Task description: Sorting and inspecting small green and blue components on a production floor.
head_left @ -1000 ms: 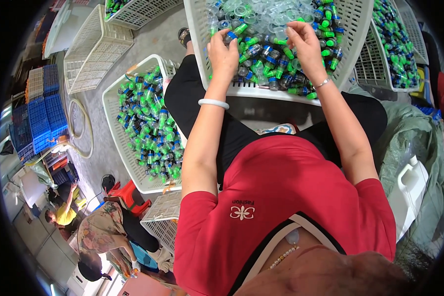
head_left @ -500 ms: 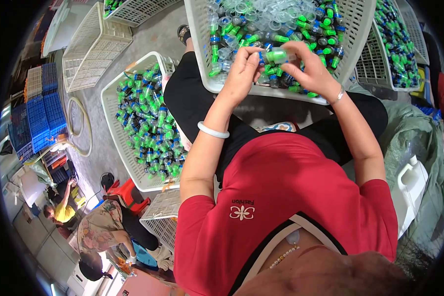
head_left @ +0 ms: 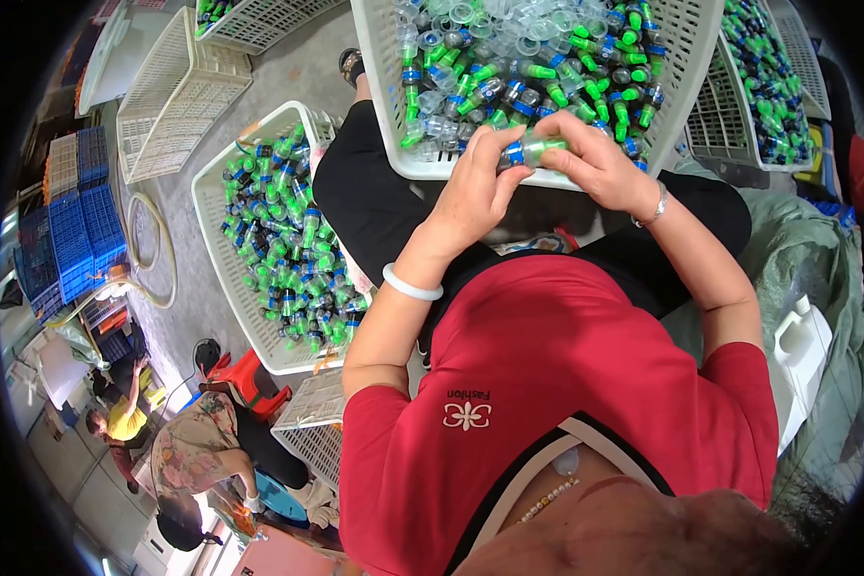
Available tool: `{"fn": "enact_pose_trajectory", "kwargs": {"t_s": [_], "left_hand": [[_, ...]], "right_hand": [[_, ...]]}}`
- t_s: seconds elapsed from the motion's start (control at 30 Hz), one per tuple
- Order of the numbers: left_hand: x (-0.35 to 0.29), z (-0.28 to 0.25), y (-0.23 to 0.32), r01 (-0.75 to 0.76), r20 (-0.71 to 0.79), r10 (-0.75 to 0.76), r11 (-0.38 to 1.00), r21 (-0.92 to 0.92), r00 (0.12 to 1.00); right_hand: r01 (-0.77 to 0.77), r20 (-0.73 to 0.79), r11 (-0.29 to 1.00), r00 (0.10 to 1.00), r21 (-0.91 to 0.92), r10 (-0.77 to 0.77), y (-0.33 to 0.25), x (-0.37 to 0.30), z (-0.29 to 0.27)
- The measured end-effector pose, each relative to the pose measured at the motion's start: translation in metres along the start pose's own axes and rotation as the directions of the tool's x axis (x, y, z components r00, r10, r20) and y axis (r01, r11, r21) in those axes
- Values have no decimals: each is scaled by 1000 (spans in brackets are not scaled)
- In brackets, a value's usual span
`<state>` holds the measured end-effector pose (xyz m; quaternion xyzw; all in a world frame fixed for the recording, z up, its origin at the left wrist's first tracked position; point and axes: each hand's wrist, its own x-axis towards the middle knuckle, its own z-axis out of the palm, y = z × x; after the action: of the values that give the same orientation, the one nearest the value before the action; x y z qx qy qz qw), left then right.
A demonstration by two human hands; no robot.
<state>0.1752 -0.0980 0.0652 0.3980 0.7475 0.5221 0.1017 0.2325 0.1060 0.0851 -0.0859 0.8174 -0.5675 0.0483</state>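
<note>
Over the near rim of a white plastic basket, I hold a small plastic piece with a clear and dark body, a blue band and a bright green tip. The fingers of my left hand are closed round its banded end. My right hand pinches the green end, where a clear cover seems to sit; the fingers partly hide it. Inside the basket lie many like pieces with green tips and blue bands, next to a heap of loose clear plastic caps.
A second white basket full of green-tipped pieces stands at my left, another filled basket at the right. A white jug rests on green sheeting. Blue crates, a hose and two people are farther left.
Both hands have come down toward me with the piece, from over the basket's contents to its near rim. The piece has turned, so its blue band shows more.
</note>
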Motion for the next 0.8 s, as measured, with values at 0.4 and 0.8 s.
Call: {"fn": "enact_pose_trajectory", "kwargs": {"t_s": [0.4,0.8], "left_hand": [[-26,-1,-16,337,78,-415,599,-726,906],[-34,1,-9,192,-88,-275,833,-518,957]], "right_hand": [[246,77,899,969,-362,-234,-20,25,8],[42,-119,986,993,161,-23,-8,13,47]]}}
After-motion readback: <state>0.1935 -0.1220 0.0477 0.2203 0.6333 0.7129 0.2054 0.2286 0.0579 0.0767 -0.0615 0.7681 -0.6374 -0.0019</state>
